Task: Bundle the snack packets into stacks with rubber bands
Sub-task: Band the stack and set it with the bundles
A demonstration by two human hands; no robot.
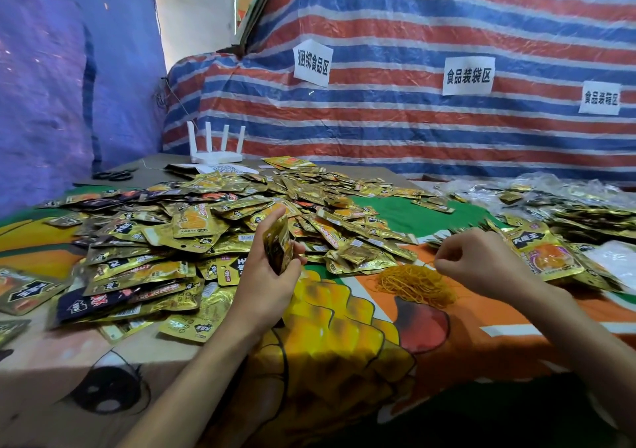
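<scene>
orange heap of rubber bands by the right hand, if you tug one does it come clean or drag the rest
Likely it drags neighbours: the rubber bands lie as a dense tangle of thin loops. The heap looks light and floppy, so it may slide on the printed cloth. The right hand seems to pinch one strand, which would probably stretch first.

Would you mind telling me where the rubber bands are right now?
In the head view, the rubber bands lie right of centre on the cloth, at the right hand, beside the packet pile.
</scene>
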